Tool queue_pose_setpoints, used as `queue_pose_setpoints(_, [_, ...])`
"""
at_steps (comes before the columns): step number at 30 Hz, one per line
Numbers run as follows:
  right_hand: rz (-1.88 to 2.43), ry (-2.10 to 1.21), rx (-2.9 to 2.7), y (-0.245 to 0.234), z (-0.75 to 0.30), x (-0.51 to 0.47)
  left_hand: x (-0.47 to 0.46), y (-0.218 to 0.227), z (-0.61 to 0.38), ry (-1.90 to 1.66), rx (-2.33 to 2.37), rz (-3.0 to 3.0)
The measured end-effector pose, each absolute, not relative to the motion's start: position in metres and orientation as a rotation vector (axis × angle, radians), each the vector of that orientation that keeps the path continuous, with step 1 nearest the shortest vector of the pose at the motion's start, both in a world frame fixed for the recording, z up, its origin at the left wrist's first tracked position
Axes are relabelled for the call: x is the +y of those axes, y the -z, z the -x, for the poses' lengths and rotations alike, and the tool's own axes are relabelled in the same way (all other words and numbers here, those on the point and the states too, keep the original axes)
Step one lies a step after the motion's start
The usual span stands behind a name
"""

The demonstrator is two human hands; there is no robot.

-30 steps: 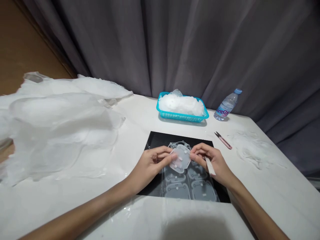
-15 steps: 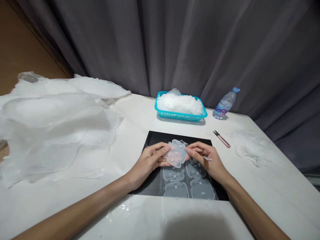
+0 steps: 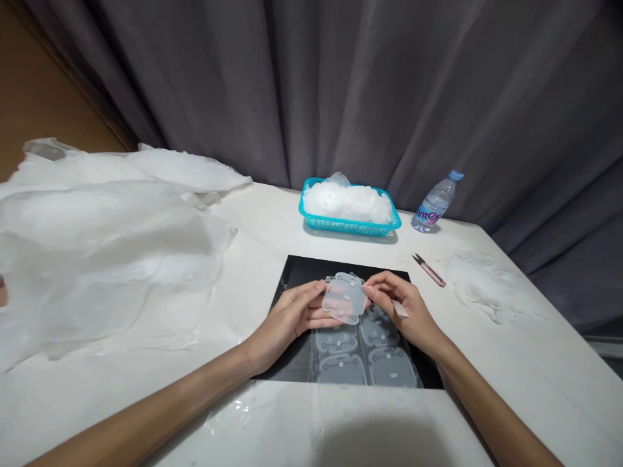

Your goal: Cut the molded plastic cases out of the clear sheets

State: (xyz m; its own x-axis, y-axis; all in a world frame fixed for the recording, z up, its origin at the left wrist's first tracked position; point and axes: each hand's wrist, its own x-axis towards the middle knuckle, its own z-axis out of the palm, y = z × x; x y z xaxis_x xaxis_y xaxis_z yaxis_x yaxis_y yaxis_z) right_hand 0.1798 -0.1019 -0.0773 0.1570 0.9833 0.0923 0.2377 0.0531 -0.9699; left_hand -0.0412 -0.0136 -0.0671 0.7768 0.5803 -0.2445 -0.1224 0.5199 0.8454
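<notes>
A thin translucent plastic piece (image 3: 344, 297) with rounded corners and small dark marks is held up above a black board (image 3: 292, 350). My right hand (image 3: 402, 301) pinches its right edge between thumb and fingertips. Against that palm sits a small whitish scrap (image 3: 400, 309). My left hand (image 3: 296, 311) has its fingers stretched out behind the piece, seen through it, and its thumb beside the left edge. Below both hands, a clear sheet (image 3: 363, 360) lies over the board, showing several similar rounded shapes.
A blue basket (image 3: 350, 226) full of white translucent pieces stands at the back. To its right are a water bottle (image 3: 435, 204) and pink-handled thread snips (image 3: 429, 270). Clear plastic scraps (image 3: 487, 285) lie at the right; large white plastic bags (image 3: 107, 259) cover the left.
The plastic piece has shifted slightly right and turned a little. My left thumb has slid off its face to the edge, and the left fingers are straighter. The whitish scrap has tilted.
</notes>
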Motion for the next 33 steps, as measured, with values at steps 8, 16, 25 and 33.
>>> queue_pose_setpoints(8, [1.395,-0.893,-1.305,0.0740,-0.1787,-0.1025,-0.0159,0.0654,0.0405,-0.457,0.537,-0.948])
queue_pose_setpoints(16, [1.396,-0.892,-1.290,0.0740,-0.1792,-0.1044,-0.0180,0.0661,0.0402,-0.439,0.517,-0.928])
queue_pose_setpoints(25, [1.384,-0.874,-1.317,0.0769,-0.1820,-0.1056,-0.0180,0.0698,0.0415,-0.419,0.483,-1.008])
queue_pose_setpoints(33, [1.425,-0.847,-1.330,0.0727,-0.1809,-0.1070,-0.0190,0.0707,0.0433,-0.414,0.462,-1.024])
